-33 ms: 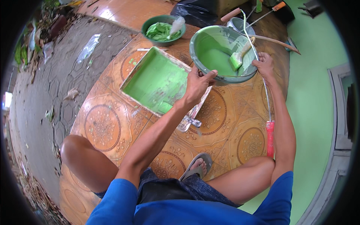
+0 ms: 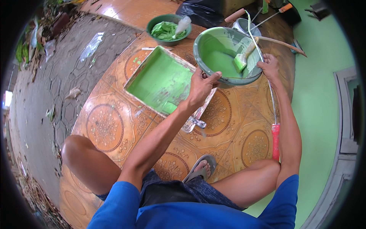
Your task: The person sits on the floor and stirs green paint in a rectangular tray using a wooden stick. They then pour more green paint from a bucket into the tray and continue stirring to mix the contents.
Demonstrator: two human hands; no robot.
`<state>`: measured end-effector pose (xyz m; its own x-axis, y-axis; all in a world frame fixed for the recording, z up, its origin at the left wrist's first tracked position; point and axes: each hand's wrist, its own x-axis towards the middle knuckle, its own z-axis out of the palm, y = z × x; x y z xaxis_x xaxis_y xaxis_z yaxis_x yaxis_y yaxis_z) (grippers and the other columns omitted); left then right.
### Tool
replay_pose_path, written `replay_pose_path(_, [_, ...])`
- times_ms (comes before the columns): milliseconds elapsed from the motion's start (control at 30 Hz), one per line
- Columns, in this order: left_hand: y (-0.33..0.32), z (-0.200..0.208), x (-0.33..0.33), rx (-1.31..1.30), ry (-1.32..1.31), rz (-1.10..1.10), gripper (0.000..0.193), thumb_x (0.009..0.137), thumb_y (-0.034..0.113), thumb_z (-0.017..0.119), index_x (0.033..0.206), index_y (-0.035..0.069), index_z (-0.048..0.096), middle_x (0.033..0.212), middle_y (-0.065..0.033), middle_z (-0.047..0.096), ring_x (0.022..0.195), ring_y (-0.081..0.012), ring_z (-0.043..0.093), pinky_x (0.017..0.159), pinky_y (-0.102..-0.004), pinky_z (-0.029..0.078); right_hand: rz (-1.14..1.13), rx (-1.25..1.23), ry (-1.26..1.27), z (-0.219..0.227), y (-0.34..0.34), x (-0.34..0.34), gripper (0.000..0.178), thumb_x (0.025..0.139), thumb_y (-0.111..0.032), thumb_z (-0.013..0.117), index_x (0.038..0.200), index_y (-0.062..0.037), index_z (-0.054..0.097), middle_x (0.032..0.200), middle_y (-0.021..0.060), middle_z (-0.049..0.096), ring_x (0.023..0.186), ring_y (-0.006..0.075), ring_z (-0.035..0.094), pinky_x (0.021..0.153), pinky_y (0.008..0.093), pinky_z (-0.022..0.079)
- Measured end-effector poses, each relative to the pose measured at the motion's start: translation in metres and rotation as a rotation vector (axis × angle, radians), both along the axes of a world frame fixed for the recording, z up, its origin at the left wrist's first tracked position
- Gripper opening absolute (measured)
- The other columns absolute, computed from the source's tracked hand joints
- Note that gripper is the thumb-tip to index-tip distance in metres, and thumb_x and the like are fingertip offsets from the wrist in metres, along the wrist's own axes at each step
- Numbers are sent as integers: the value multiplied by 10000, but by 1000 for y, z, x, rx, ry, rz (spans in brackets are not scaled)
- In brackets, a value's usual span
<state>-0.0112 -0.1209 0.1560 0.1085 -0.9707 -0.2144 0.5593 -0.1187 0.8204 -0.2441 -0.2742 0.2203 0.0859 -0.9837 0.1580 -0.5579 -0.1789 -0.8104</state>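
A dark green basin (image 2: 196,53) with green paint is held up, tilted towards me. My left hand (image 2: 203,86) grips its near rim, thumb on top. My right hand (image 2: 269,65) closes on its right rim. A paintbrush (image 2: 250,48) with green-coated bristles leans inside. The white shaft of a paint roller passes by my right thumb; I cannot tell whether the fingers hold it too. The roller's red handle (image 2: 275,141) hangs near my right knee, its pinkish sleeve (image 2: 235,15) beyond the basin. Below left, a paint tray (image 2: 176,57) coated with green lies on the tiles.
A green bowl (image 2: 151,35) with green cloth and a plastic bag stands behind the tray. Farther back are a black bag (image 2: 200,13), a pale bucket (image 2: 241,25) and long-handled tools. A green wall (image 2: 314,114) rises at right; paving (image 2: 45,103) lies left of the tiles (image 2: 105,126).
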Motion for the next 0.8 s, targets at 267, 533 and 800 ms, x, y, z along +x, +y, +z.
replay_pose_path(267, [55,-3,30,55,109,37,430,899,101,640,1263,16,428,1080,-116,592,902,-188,637,830,-340,564,61,43,170,17,30,48,434,640,-32,707,1036,85,575,813,46,614,709,105,568,649,238,466])
replay_pose_path(533, [70,-1,56,82,344,40,451,897,105,629,1283,44,405,1148,-125,587,961,-227,641,902,-357,536,64,4,342,35,29,85,460,626,-87,717,1036,79,590,846,89,640,758,144,603,702,269,486])
replay_pose_path(800, [78,-12,70,98,403,52,408,902,99,609,1259,55,416,1170,-119,584,998,-229,634,933,-358,525,16,-24,541,51,44,125,512,579,-183,730,1034,30,633,930,156,673,856,242,651,796,315,502])
